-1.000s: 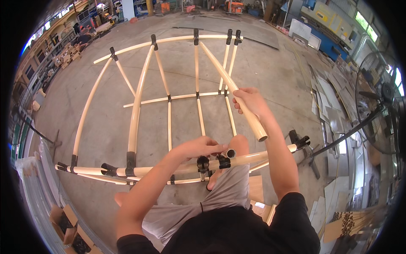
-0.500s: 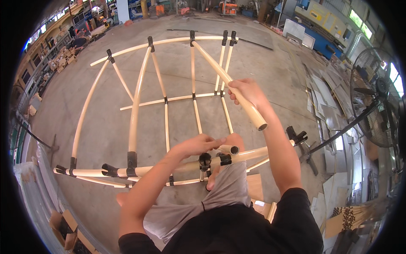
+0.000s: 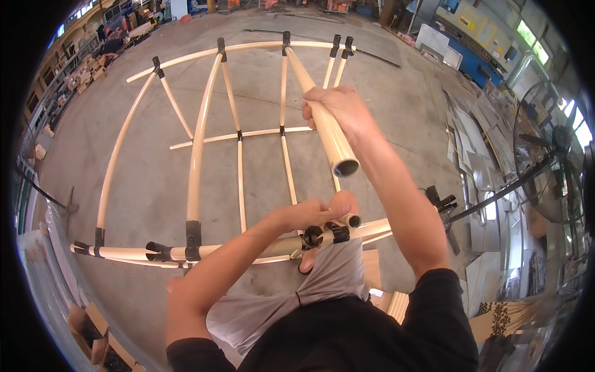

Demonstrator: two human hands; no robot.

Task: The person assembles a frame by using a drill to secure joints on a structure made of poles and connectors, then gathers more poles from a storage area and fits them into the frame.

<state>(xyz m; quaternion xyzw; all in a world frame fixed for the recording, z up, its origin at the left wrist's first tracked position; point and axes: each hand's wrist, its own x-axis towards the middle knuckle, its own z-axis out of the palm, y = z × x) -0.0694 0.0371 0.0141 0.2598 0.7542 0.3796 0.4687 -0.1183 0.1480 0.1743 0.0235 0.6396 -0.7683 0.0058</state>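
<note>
My right hand is wrapped round a long cream tube. Its open end points toward me, and its far end meets a black connector on the far rail. My left hand is closed over a shorter-looking cream tube, whose open end shows beside the fingertips; the rest is hidden under the hand. Just below are an open black connector and another black connector on the near rail. A fitted tube spans to the far rail on the left.
The tube frame spreads over the concrete floor, with a lower rail inside it. A large fan and flat sheets stand at right. Bundled tubes lie lower right, an open carton lower left.
My right hand has moved left and slightly up, swinging the long tube's near end left and up. My left hand has shifted slightly right, its fingers now lower over the short tube's end.
</note>
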